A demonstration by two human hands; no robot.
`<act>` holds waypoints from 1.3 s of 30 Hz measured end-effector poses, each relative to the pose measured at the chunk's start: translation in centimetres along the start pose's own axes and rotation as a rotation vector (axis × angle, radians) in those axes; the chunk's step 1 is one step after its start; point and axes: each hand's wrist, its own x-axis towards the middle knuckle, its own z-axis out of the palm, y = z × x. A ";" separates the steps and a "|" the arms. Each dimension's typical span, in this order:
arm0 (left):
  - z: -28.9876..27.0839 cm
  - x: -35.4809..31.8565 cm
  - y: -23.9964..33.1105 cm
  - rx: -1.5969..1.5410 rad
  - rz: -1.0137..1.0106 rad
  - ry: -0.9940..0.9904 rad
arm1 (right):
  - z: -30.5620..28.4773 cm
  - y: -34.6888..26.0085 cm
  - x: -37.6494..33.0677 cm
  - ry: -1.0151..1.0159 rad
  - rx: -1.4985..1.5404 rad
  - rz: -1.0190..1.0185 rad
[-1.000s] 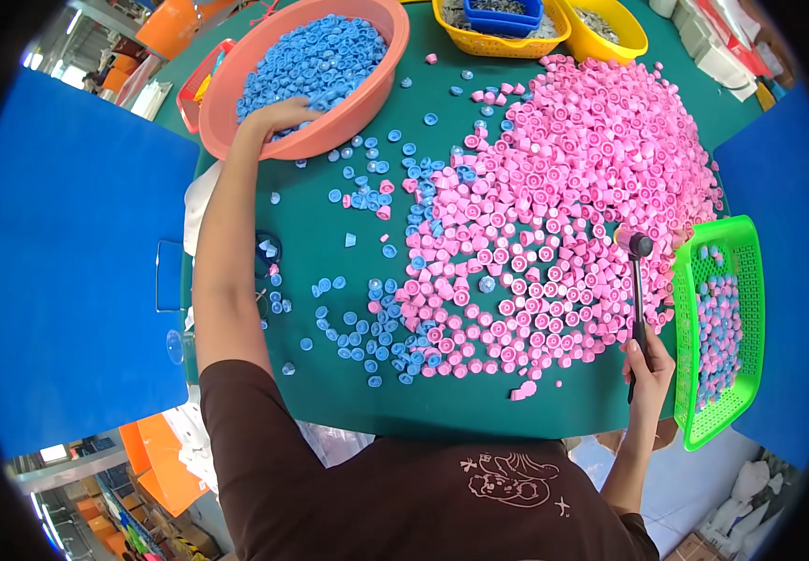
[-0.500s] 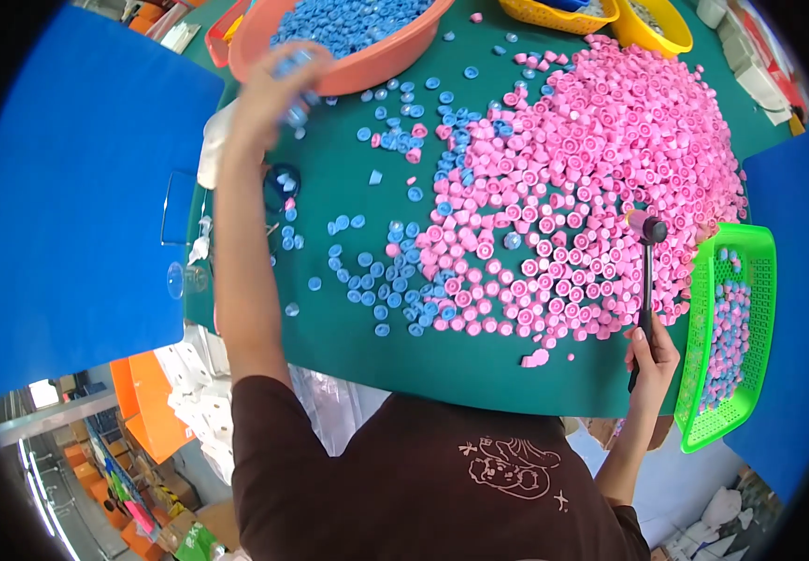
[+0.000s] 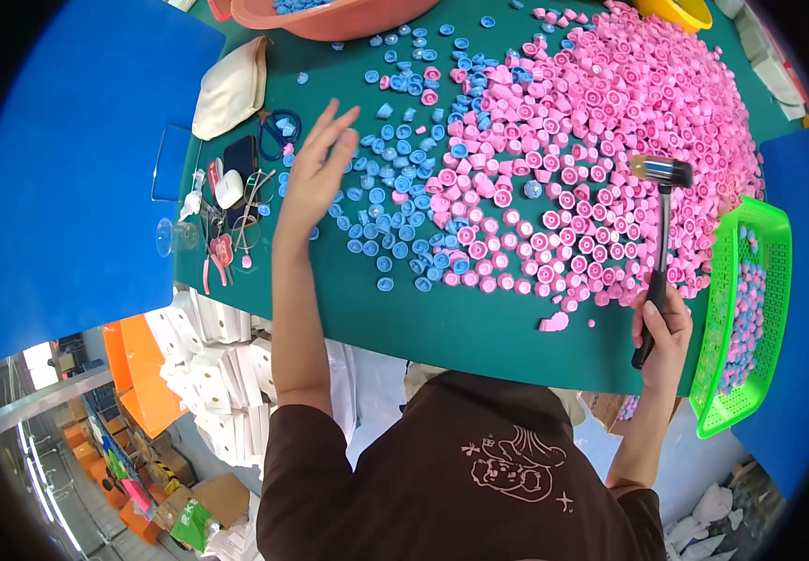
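Observation:
My left hand [image 3: 318, 173] is open, its fingers apart, above the left edge of a spread of small blue cup-shaped pieces [image 3: 387, 224]. Nothing shows in it. My right hand [image 3: 663, 327] grips the black handle of a small mallet [image 3: 663, 234], whose dark head with a yellowish face points away from me, over the pink pieces. Those small pink cup-shaped pieces [image 3: 629, 103] heap up at the far right and thin out into a loose layer toward the middle. A few blue pieces lie among them.
Far left, a salmon-coloured basin [image 3: 348, 23] holds more blue pieces. A green basket [image 3: 769, 327] of pink and blue pieces stands at right. Scissors [image 3: 278, 136], a phone [image 3: 241, 159], glasses [image 3: 250, 215] and pliers [image 3: 214, 257] lie on the left. A yellow basket [image 3: 680, 11] is at the back.
My left hand has come back from the basin toward me; the blue pieces it carried are gone from it, and more lie on the table. The mallet stays in my right hand. The view has shifted.

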 end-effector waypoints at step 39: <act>11.9 -1.9 6.5 0.286 0.454 -0.152 | 1.7 -0.1 -0.2 -0.144 -0.531 -0.211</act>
